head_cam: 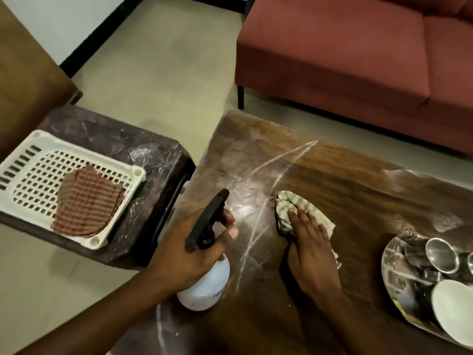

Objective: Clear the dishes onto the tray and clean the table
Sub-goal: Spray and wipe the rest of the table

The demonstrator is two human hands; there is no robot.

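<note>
left hand [186,254] grips spray bottle [204,285] | right hand [309,242] flat on cloth [289,208] | streaked wooden table [358,180] | red sofa [358,52]

Only one trace of print anywhere: a short line of small grey lettering low on the white body of the spray bottle [204,285], near its base, on the side facing the wooden table [358,180]. Too small and blurred to read; neither letters nor a brand to be made out. Nothing legible on the bottle's black trigger head. No other writing, number, label or sign to be seen around the bottle.
</note>
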